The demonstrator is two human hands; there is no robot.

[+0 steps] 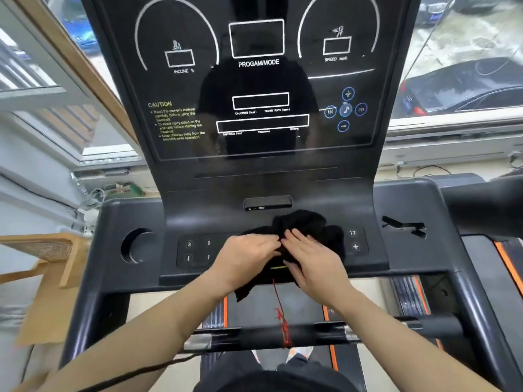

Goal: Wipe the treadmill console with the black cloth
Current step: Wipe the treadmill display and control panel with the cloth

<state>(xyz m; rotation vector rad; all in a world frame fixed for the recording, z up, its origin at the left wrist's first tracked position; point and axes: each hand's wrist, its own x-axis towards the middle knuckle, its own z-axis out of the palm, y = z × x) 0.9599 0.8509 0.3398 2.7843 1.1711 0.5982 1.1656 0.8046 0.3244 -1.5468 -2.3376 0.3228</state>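
The black cloth (308,226) lies bunched on the lower button panel of the treadmill console (410,210), with a corner hanging over the front edge. My left hand (244,257) and my right hand (312,257) rest side by side on the cloth, fingers pinching its folds where they meet. The cloth hides the middle buttons. Above stands the glossy display panel (175,91) with white markings and yellow caution text.
A round cup holder (137,246) sits at the console's left; a black clip (404,224) lies at its right. A red safety cord (281,312) hangs down to the front handlebar (319,333). A wooden chair (48,256) stands left, windows behind.
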